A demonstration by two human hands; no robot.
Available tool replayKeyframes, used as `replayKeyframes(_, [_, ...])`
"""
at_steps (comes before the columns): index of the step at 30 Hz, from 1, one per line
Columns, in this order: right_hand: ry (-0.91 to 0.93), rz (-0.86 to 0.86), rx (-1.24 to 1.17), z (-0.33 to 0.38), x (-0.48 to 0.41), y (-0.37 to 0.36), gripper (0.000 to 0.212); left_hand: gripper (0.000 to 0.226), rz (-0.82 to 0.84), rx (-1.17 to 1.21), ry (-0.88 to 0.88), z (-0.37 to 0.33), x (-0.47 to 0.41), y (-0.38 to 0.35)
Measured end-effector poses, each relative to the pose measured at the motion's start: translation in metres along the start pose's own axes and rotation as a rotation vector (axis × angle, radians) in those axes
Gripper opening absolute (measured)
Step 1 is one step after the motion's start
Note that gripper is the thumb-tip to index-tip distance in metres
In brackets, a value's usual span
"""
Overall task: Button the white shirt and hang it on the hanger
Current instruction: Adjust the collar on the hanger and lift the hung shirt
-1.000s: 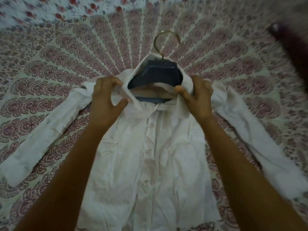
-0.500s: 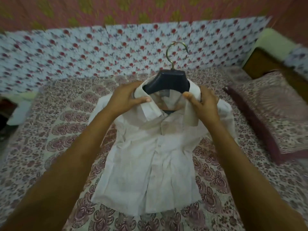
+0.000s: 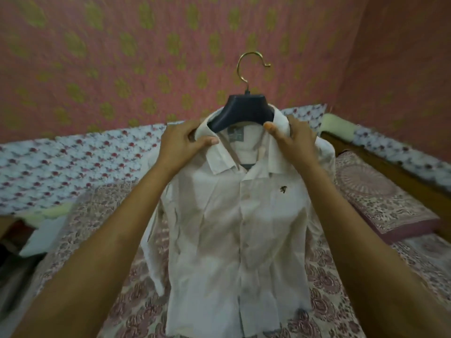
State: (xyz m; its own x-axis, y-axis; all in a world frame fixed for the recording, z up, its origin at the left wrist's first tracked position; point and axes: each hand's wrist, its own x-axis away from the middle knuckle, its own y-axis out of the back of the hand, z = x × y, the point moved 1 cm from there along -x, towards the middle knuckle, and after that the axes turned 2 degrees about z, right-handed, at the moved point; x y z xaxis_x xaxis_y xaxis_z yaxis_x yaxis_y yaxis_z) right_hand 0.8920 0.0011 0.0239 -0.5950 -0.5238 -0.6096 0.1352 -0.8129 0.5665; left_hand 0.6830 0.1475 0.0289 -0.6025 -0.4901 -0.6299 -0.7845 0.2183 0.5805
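White, creased shirt [image 3: 234, 228] hangs buttoned on a dark hanger [image 3: 245, 111] with brass hook; left hand [image 3: 181, 140] and right hand [image 3: 294, 140] each pinch its collar.

Dim indoor shot w/ a warm pinkish cast; light is soft and even, source can't be told. The white shirt [image 3: 234, 215] is the brightest area, w/ faint grey shading across its middle. Mild motion blur throughout, esp. on the wall [image 3: 97, 57] pattern and floral cloth [image 3: 73, 167] at left. Wide-angle lens bends and stretches the frame edges, esp. bottom corners
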Motion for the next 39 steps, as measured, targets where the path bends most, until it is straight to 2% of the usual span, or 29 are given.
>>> replayKeyframes(3, [0.01, -0.057, 0.021, 0.019, -0.007, 0.016, 0.088, 0.06, -0.078, 0.037, 0.006, -0.015, -0.005, 0.014])
replayKeyframes(5, [0.02, -0.094, 0.02, 0.027, -0.014, 0.024, 0.084, 0.048, -0.08, 0.068, 0.004, -0.023, -0.013, 0.024])
replayKeyframes(8, [0.016, -0.12, 0.021, 0.031, -0.025, 0.032, 0.074, 0.041, 0.0, 0.117, 0.007, -0.032, -0.028, 0.033])
replayKeyframes(10, [0.002, -0.122, 0.021, 0.029, -0.034, 0.04, 0.076, 0.026, 0.047, 0.227, 0.031, -0.041, -0.037, 0.036])
replayKeyframes(13, [0.0, -0.102, -0.014, 0.023, -0.045, 0.046, 0.071, 0.024, 0.084, 0.297, 0.062, -0.046, -0.058, 0.042])
replayKeyframes(15, [0.007, -0.105, -0.023, 0.016, -0.055, 0.05, 0.066, 0.018, 0.182, 0.294, 0.067, -0.05, -0.074, 0.044])
replayKeyframes(17, [-0.006, -0.117, -0.007, 0.009, -0.064, 0.052, 0.072, 0.018, 0.283, 0.285, 0.086, -0.054, -0.086, 0.041])
replayKeyframes(19, [-0.009, -0.125, -0.004, 0.004, -0.074, 0.058, 0.077, 0.021, 0.328, 0.239, 0.065, -0.061, -0.098, 0.035])
replayKeyframes(22, [-0.004, -0.101, -0.041, -0.006, -0.091, 0.063, 0.071, 0.021, 0.349, 0.174, 0.028, -0.075, -0.112, 0.024])
replayKeyframes(25, [-0.01, -0.069, -0.078, -0.015, -0.101, 0.063, 0.071, 0.009, 0.366, 0.052, -0.013, -0.077, -0.122, 0.014])
replayKeyframes(29, [-0.02, -0.055, -0.116, -0.026, -0.11, 0.059, 0.069, 0.02, 0.31, -0.12, -0.033, -0.074, -0.132, -0.001])
replayKeyframes(33, [0.022, 0.013, -0.225, -0.037, -0.119, 0.058, 0.057, 0.048, 0.102, -0.178, -0.077, -0.068, -0.138, -0.015])
replayKeyframes(35, [0.056, 0.029, -0.261, -0.044, -0.123, 0.058, 0.052, 0.043, 0.061, -0.128, -0.066, -0.067, -0.139, -0.018])
replayKeyframes(37, [0.081, -0.029, -0.289, -0.054, -0.123, 0.06, 0.059, 0.031, 0.038, -0.054, -0.057, -0.067, -0.139, -0.014])
replayKeyframes(39, [0.06, -0.124, -0.307, -0.069, -0.121, 0.061, 0.062, 0.036, 0.015, -0.02, -0.053, -0.064, -0.142, -0.004])
